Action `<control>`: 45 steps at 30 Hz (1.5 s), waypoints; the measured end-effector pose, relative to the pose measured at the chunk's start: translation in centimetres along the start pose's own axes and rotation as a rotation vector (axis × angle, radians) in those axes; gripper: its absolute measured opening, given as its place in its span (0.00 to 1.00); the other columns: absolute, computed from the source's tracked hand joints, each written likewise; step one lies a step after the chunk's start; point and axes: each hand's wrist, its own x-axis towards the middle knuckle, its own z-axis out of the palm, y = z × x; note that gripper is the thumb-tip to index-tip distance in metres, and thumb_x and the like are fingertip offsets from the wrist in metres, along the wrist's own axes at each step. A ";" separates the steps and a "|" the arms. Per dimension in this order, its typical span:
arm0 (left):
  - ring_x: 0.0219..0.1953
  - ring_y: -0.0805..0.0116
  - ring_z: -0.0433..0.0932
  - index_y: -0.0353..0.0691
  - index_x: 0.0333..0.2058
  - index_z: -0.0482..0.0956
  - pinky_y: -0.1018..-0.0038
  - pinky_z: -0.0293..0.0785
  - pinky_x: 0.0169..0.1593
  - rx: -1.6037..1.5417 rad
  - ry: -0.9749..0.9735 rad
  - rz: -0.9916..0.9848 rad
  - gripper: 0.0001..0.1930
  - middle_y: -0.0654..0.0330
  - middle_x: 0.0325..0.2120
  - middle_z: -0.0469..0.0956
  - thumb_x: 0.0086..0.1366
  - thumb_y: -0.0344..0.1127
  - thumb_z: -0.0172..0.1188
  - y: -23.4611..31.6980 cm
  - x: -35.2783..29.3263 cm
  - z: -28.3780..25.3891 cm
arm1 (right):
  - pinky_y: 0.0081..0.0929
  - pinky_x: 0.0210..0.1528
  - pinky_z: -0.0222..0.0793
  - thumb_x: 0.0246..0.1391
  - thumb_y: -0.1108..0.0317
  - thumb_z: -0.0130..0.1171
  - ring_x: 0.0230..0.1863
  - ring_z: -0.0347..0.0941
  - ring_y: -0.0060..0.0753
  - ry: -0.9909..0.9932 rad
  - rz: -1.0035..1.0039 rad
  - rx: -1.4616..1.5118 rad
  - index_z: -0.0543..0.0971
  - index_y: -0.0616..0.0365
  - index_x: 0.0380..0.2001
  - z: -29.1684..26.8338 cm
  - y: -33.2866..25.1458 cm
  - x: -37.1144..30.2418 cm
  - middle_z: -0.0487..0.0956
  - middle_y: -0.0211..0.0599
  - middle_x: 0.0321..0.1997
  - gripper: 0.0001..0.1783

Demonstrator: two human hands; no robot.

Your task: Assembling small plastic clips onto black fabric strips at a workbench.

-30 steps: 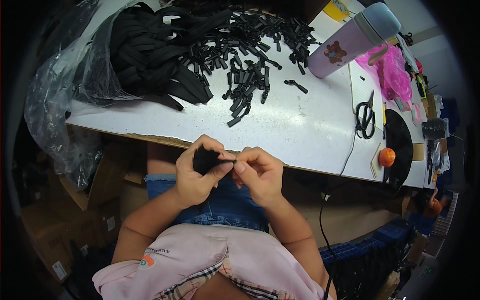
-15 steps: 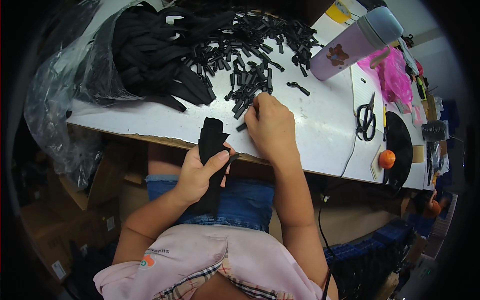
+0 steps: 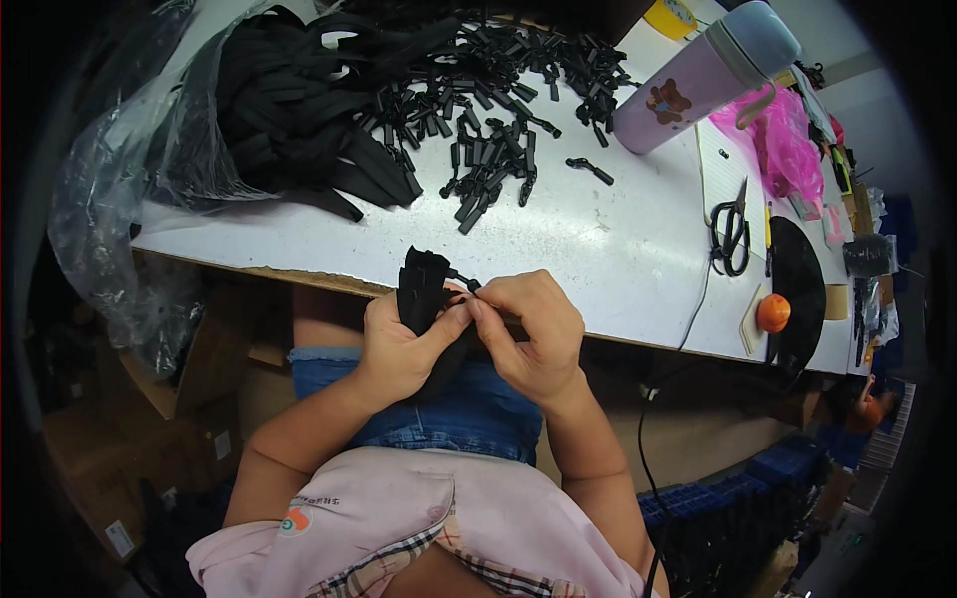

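My left hand [image 3: 399,349] is closed round a bundle of black zipper tapes [image 3: 423,282], held above my lap at the table's front edge. The lower ends of the tapes hang down over my blue shorts [image 3: 464,407]. Right beside it, my right hand [image 3: 536,334] pinches a small black zipper slider with a pull tab [image 3: 465,283] against the end of one tape. Both sets of fingertips meet there and hide most of the contact. Farther back on the white table [image 3: 369,244] lies a pile of similar zipper sliders [image 3: 493,159], with one single slider [image 3: 589,170] to its right.
A heap of black zipper tapes [image 3: 289,110] spills from a clear plastic bag [image 3: 110,219] at the left. Right of the sliders stand a lilac bottle [image 3: 688,85], black scissors [image 3: 732,237], a pink plastic bag [image 3: 783,149] and an orange round fruit [image 3: 773,313]. A cable [image 3: 641,439] hangs beside my right arm.
My right hand has come from the slider pile toward me, bringing one slider to the tapes in my left hand. The left hand stays almost in place, its bundle slightly lower.
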 end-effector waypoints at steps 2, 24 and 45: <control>0.27 0.83 0.69 0.33 0.32 0.74 0.85 0.67 0.32 0.069 -0.007 0.058 0.06 0.66 0.24 0.74 0.54 0.27 0.58 -0.1 0.1 -0.1 | 0.22 0.23 0.62 0.33 0.80 0.60 0.21 0.67 0.34 0.010 -0.072 -0.020 0.74 0.60 0.21 0.0 0.3 0.0 0.73 0.35 0.21 0.08; 0.17 0.83 0.67 0.32 0.34 0.74 0.88 0.62 0.20 -0.248 -0.066 -0.061 0.08 0.61 0.27 0.73 0.55 0.27 0.55 1.3 -0.1 -0.8 | 0.09 0.16 0.53 0.46 0.77 0.54 0.16 0.59 0.12 -0.039 0.829 1.170 0.71 0.65 0.26 0.8 -0.5 -1.7 0.68 0.28 0.20 0.03; 0.32 0.79 0.72 0.32 0.36 0.73 0.83 0.69 0.37 0.000 -0.005 0.046 0.08 0.61 0.31 0.75 0.56 0.25 0.53 2.0 -0.6 0.2 | 0.13 0.16 0.51 0.46 0.76 0.53 0.16 0.56 0.12 0.070 0.317 0.461 0.70 0.62 0.25 2.2 -0.1 -2.8 0.66 0.30 0.21 0.03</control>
